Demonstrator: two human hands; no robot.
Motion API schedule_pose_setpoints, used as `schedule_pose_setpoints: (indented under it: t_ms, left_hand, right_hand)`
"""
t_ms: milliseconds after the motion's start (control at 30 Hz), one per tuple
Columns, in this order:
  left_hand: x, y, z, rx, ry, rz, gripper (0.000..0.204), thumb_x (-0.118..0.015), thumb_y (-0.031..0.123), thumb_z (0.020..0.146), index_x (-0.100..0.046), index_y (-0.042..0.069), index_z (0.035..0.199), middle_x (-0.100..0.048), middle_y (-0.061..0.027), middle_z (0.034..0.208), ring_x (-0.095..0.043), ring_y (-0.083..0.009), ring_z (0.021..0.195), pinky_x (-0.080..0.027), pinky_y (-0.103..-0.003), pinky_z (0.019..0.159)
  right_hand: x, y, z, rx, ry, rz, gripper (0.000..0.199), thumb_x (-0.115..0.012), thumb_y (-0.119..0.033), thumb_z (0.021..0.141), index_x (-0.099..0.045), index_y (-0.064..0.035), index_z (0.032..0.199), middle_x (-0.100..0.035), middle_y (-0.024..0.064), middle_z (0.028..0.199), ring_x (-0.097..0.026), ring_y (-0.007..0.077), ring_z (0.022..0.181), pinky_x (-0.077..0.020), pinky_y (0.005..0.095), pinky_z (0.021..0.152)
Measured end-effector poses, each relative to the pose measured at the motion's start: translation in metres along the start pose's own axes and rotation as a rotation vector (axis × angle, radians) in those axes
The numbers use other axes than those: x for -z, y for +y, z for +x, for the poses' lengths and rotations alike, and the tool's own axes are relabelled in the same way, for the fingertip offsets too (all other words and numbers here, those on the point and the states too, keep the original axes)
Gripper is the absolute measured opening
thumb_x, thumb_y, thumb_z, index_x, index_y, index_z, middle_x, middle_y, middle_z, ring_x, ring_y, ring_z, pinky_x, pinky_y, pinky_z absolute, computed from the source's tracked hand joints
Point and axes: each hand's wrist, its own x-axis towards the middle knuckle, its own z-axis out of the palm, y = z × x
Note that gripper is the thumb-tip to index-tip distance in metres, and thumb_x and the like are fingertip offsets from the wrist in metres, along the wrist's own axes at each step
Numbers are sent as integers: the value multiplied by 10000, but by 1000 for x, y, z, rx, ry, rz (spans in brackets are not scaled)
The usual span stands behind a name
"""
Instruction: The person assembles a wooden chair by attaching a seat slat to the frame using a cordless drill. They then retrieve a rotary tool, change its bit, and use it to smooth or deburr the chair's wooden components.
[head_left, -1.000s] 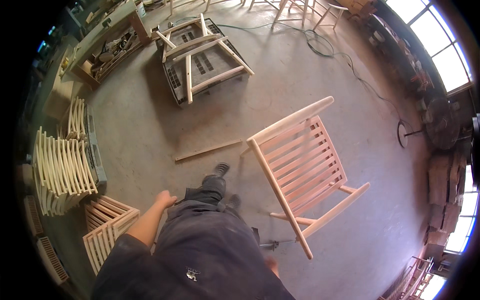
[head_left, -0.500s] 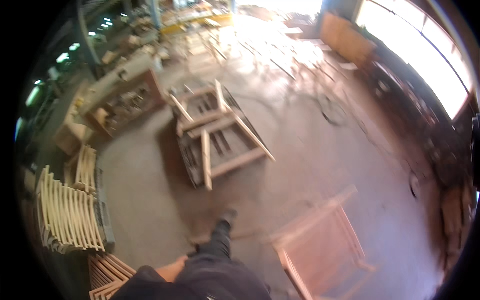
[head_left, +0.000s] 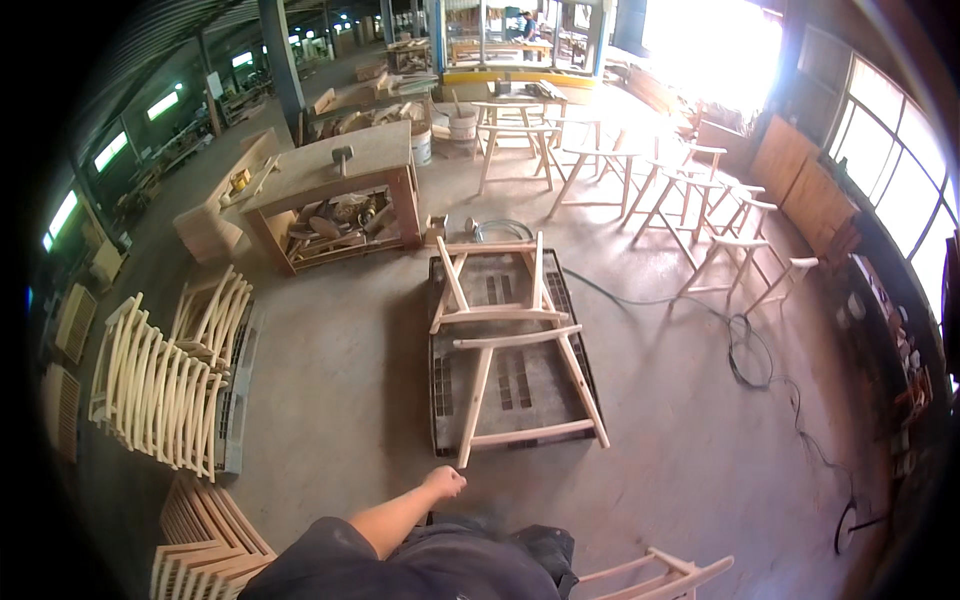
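My left hand (head_left: 445, 482) hangs in front of my body with its fingers curled in. Nothing shows in it. Just beyond it is the leg end of a pale wooden chair frame (head_left: 530, 437), which lies on a dark pallet (head_left: 515, 385). A second wooden frame (head_left: 503, 314) lies at the pallet's far half. At the lower right edge, part of another wooden frame (head_left: 665, 578) comes into the picture beside my body. My right hand is out of view, so whether it touches that frame cannot be seen.
Stacked curved wooden parts (head_left: 165, 385) stand at the left, with angled wooden frames (head_left: 205, 545) nearer me. A workbench (head_left: 345, 155) holding a mallet (head_left: 342, 155) is at the back left. Several wooden stands (head_left: 740, 242) fill the back right. A hose (head_left: 640, 300) crosses the floor.
The view has swung and steadied, so the pallet appears farther right and upright. My left hand has come forward into view. The wooden piece at the lower right now shows only partly, lower down.
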Motion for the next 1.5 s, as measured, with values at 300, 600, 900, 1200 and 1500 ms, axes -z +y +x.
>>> schedule_pose_setpoints:
  t_ms: [300, 600, 900, 1200, 1500]
  left_hand:
    - [-100, 127, 25, -239, -419, 529, 452, -625, 424, 859, -773, 30, 1024, -741, -218, 1039, -712, -376, 986, -537, -486, 885]
    - [-242, 341, 79, -253, -104, 362, 389, -634, 401, 895, -749, 101, 1115, -735, -188, 1102, -691, -395, 1029, -535, -495, 883]
    - [-314, 473, 213, -283, -227, 508, 313, -656, 367, 884, -679, 80, 762, -644, -73, 658, -611, -210, 571, -499, -395, 561]
    - [-464, 664, 297, -148, -403, 573, 349, -748, 312, 831, -765, -27, 911, -761, -187, 927, -738, -280, 863, -570, -406, 752]
    - [-623, 1007, 476, -381, -299, 719, 333, -675, 326, 857, -764, 6, 855, -750, -149, 795, -736, -232, 754, -591, -375, 717]
  right_hand:
    - [74, -129, 115, -92, -10, -69, 244, -567, -381, 971, -641, -154, 1021, -637, 80, 1018, -607, 303, 1001, -455, 521, 980]
    - [300, -225, 241, -172, 119, 27, 193, -578, -326, 974, -666, -156, 948, -654, 63, 943, -624, 280, 948, -454, 491, 983]
    - [445, -318, 341, 168, 177, 96, 192, -619, -188, 973, -668, -3, 992, -704, 113, 842, -681, 190, 674, -535, 331, 542]
    - [590, -344, 414, 28, 364, -110, 302, -644, -228, 984, -695, -15, 1192, -756, 113, 1025, -727, 199, 870, -581, 338, 728]
    - [641, -329, 447, -288, 358, 132, 422, -662, -343, 937, -695, -60, 1247, -742, 149, 1126, -724, 270, 986, -574, 414, 780]
